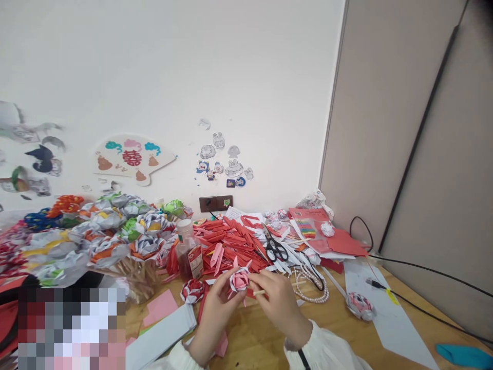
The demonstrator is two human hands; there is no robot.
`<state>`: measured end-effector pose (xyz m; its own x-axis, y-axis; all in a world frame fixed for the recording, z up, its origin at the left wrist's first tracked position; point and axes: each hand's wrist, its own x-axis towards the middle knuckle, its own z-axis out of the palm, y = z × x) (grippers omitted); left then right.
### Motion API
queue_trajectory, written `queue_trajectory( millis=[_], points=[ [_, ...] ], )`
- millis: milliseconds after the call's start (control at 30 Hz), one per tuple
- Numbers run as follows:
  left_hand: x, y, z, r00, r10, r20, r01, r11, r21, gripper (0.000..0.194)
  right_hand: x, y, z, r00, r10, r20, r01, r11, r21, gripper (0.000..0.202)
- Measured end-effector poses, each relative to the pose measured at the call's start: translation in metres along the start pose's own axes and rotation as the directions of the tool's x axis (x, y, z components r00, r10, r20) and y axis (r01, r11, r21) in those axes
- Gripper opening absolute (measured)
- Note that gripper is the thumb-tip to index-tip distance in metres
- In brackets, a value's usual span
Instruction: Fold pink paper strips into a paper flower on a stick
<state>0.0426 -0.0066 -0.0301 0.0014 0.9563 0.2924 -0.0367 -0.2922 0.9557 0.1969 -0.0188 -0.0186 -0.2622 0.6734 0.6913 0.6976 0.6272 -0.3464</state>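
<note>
A pink and white paper flower (240,280) sits in the fingers of my left hand (217,300), its folded strips sticking out around the rim. My right hand (279,298) is closed in a pinch at the flower's right side, with a short pale wooden stick (260,293) held between its fingers. Whether the stick touches the flower I cannot tell. Left of my left hand lies a red and white paper flower (192,291). Behind both hands spreads a heap of red folded paper strips (234,239), with black-handled scissors (276,250) on its right side.
A jar (185,252) stands left of the heap. Many paper flowers on stems (127,231) crowd the left. A pearl string (325,293), another paper flower (360,306) and a black cable (419,300) lie right. Stacked white paper (165,334) is at front left.
</note>
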Motion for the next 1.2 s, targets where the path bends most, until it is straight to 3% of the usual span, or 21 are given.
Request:
queue_trajectory(
  millis=[133,433,733,1000,1200],
  points=[
    [-0.001,0.001,-0.001,1.000,-0.014,0.006,0.014,0.999,-0.052,0.046,0.002,0.001,-0.001,0.997,0.056,-0.058,-0.049,0.992,0.113,0.021],
    [-0.002,0.004,-0.002,0.999,-0.009,0.042,0.012,0.997,-0.076,0.045,0.001,0.004,0.001,0.992,0.108,-0.059,-0.092,0.967,0.237,0.018],
    [0.000,-0.001,-0.004,0.998,0.054,-0.024,-0.054,0.998,-0.013,0.043,0.001,0.003,0.005,0.999,0.029,-0.013,-0.028,0.995,0.096,0.015],
    [-0.002,0.001,-0.004,0.993,0.042,0.115,-0.038,0.999,-0.038,0.052,0.000,0.010,0.005,0.993,0.105,-0.057,-0.103,0.994,0.031,0.026],
    [-0.002,0.005,-0.010,0.972,0.026,0.235,-0.017,0.999,-0.042,0.055,0.002,0.011,0.003,0.996,0.081,-0.029,-0.080,0.996,0.025,0.024]
  ],
)
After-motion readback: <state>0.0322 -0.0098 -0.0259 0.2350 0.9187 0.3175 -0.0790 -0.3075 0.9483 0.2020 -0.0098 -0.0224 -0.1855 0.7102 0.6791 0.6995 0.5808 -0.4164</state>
